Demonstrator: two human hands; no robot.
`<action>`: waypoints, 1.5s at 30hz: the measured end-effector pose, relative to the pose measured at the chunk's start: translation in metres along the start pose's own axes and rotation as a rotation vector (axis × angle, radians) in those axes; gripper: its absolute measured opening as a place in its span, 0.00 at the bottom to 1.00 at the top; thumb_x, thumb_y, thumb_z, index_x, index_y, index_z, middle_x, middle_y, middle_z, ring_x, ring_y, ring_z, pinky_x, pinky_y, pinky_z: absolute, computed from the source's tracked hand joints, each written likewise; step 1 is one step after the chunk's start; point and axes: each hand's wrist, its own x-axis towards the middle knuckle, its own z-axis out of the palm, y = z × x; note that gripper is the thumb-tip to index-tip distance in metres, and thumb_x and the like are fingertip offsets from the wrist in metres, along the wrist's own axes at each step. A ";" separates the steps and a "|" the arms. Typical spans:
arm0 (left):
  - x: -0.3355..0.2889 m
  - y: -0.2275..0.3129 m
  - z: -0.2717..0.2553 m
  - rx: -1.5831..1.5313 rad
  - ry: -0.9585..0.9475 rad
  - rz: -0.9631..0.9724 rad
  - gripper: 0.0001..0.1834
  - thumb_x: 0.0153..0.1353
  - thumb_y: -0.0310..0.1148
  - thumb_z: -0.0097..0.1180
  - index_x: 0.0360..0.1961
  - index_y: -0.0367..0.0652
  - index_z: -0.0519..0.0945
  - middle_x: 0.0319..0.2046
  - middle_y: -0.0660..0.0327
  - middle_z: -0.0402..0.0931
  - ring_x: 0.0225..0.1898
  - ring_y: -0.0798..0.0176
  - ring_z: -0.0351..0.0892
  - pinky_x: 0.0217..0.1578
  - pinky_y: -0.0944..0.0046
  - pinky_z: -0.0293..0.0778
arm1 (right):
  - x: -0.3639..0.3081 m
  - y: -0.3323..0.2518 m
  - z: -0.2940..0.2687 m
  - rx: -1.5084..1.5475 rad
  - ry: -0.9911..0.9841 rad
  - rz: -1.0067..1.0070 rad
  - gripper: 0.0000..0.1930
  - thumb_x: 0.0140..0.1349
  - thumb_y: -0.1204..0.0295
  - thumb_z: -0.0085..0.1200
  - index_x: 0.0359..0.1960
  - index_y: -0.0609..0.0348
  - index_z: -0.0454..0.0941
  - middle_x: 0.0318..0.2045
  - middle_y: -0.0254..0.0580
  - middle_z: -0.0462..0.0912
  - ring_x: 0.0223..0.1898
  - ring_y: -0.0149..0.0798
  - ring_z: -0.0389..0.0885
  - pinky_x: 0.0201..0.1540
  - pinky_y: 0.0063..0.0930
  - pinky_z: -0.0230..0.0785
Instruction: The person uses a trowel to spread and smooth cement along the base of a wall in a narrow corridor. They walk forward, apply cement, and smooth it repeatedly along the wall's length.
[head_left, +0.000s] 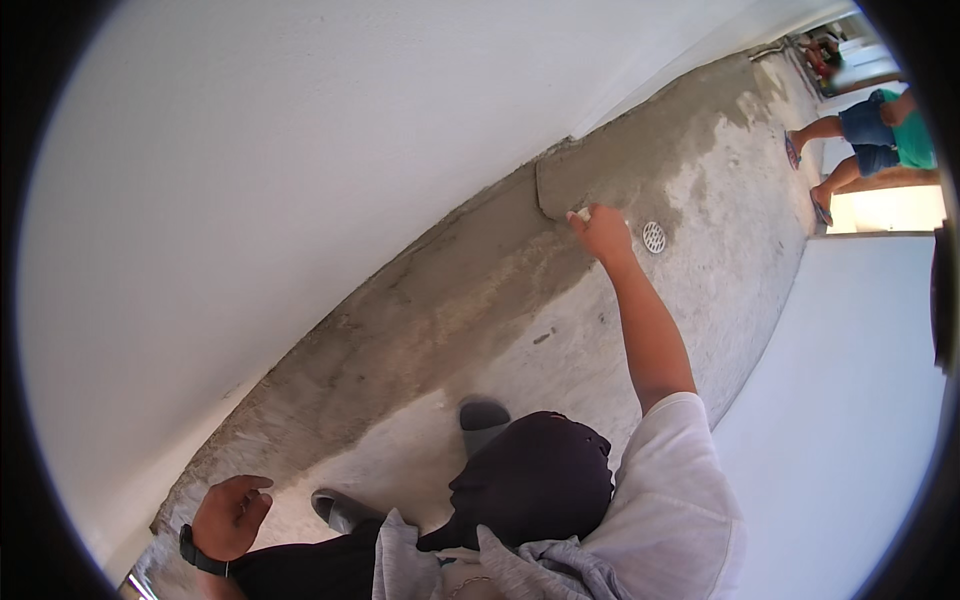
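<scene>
My right hand [604,234] reaches far forward, fingers closed on a pale-handled tool [583,214] at the damp grey mortar [470,248] along the wall's foot. Most of the tool is hidden by the hand. From the hand a thin dark curved line runs toward the wall; whether it is the tool's edge or a line in the mortar, I cannot tell. My left hand [230,517], with a black watch at the wrist, hangs at the lower left. Its fingers are loosely curled with a gap to the thumb, and nothing shows in it.
A white wall [280,150] rises on the left, another [850,330] on the right. A round white drain cover [653,237] sits in the pale concrete floor [740,210]. Another person [870,130] in denim shorts and sandals stands at the far right. My dark shoes [345,510] are on the floor.
</scene>
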 end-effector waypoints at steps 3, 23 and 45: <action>-0.003 -0.005 -0.004 0.004 -0.009 0.001 0.13 0.62 0.30 0.62 0.47 0.38 0.86 0.30 0.51 0.83 0.30 0.57 0.83 0.34 0.60 0.77 | -0.014 -0.017 0.004 0.015 -0.025 -0.034 0.26 0.63 0.51 0.63 0.33 0.70 0.83 0.31 0.68 0.84 0.39 0.67 0.85 0.44 0.55 0.77; -0.026 -0.005 -0.004 0.007 0.067 -0.013 0.11 0.61 0.28 0.61 0.44 0.35 0.86 0.30 0.49 0.82 0.30 0.53 0.83 0.32 0.59 0.76 | 0.012 0.007 -0.039 -0.266 0.049 0.183 0.25 0.64 0.49 0.60 0.40 0.64 0.85 0.39 0.61 0.88 0.46 0.61 0.87 0.50 0.52 0.78; -0.050 0.004 -0.008 -0.009 0.109 0.116 0.12 0.61 0.28 0.60 0.45 0.35 0.85 0.30 0.48 0.82 0.30 0.48 0.83 0.32 0.56 0.76 | -0.050 -0.068 0.019 -0.260 0.100 0.014 0.19 0.63 0.53 0.63 0.37 0.58 0.84 0.32 0.54 0.87 0.37 0.57 0.88 0.42 0.50 0.80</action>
